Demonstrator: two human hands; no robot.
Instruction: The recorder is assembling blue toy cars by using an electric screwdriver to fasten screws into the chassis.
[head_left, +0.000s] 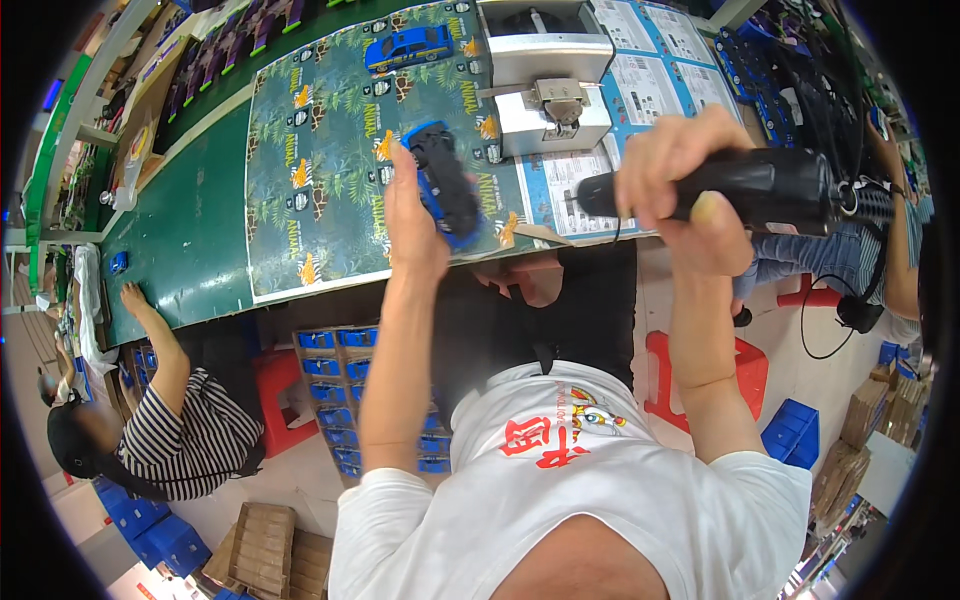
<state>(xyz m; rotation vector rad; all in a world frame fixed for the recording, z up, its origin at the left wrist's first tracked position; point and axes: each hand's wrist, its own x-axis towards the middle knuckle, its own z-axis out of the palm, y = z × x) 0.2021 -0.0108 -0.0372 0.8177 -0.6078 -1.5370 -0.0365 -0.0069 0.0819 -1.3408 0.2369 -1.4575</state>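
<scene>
My left hand [415, 225] grips a blue toy car [445, 180], turned so its black underside shows, above the near part of the bench. In my right hand [690, 180] is a black electric screwdriver [760, 185], held level with its tip pointing left toward the car. A gap remains between tip and car. Farther back on the patterned sheet [340, 130] stands another blue toy car [408, 48], upright on its wheels. Behind the screwdriver tip sits a metal fixture [555, 115] with a clamp-like top.
Several blue cars [755, 85] lie at the back right. Purple parts [235, 45] line the back left. A person in a striped shirt [195, 430] works at the left, a hand near a small blue piece [119, 262]. A carton of blue parts [345, 390] and red stools [700, 375] stand below the bench.
</scene>
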